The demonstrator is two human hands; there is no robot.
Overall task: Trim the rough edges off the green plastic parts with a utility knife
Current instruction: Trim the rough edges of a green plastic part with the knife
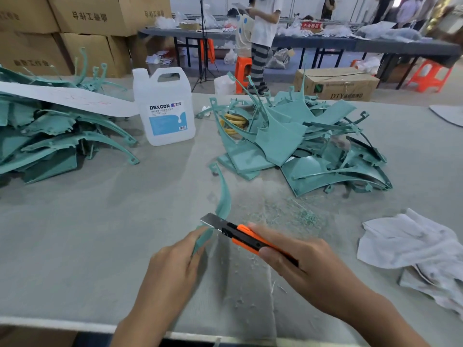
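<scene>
Head view: a grey counter [100,221], strewn with green shavings [288,214], carries a left pile [50,136] and a right pile [300,146] of green plastic parts, a white jug [164,106] between them and a crumpled cloth [411,241] at right. Near its front edge the left hand [175,261] pinches a curved green part [223,199] in its fingers. The right hand [295,261] has its fingers curled round an orange utility knife [240,234], blade crossing the part. Behind are cardboard boxes [75,21], long tables [325,43] and orange stools [243,71].

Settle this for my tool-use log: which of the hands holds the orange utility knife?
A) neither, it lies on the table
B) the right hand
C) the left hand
B: the right hand grips the orange utility knife, its blade against the curved green plastic part that the left hand holds.
</scene>
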